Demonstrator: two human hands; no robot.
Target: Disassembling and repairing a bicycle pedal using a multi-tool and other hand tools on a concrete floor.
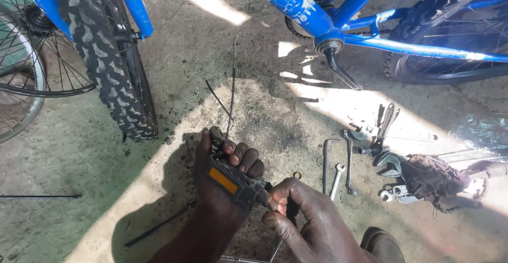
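Note:
My left hand [219, 186] grips a black bicycle pedal [233, 181] with an orange reflector on its side, held low over the concrete floor. My right hand [307, 220] pinches the pedal's threaded axle end [271, 203] between thumb and fingers. A blue bicycle frame [338, 19] stands beyond, its bare crank arm [341, 72] pointing down to the right with no pedal on it.
A knobby front tyre [106, 56] in a blue fork stands at the upper left, another wheel [450, 41] at the upper right. Several spanners [341, 165], pliers and a dirty rag [434, 178] lie on the floor to the right. Thin cables [232, 88] and rods lie about. A shoe [383, 244] shows at bottom right.

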